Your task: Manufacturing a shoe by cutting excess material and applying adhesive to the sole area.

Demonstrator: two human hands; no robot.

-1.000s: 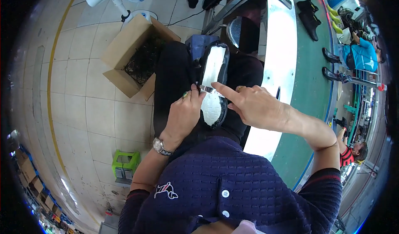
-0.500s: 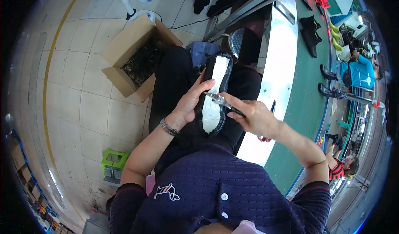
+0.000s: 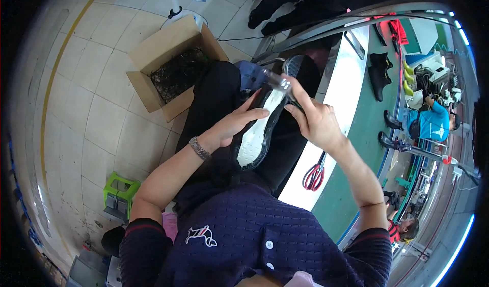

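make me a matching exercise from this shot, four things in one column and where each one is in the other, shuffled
Things:
1. shoe
2. scissors
3. cardboard box
4. green crate

Places:
A. on the floor tiles by the person's left elbow
B. held between the left hand and the right hand, pale insole up
C. lying on the white strip of the bench
D. open on the floor beyond the knees, with dark scraps inside

Pairs: 1-B, 2-C, 3-D, 4-A
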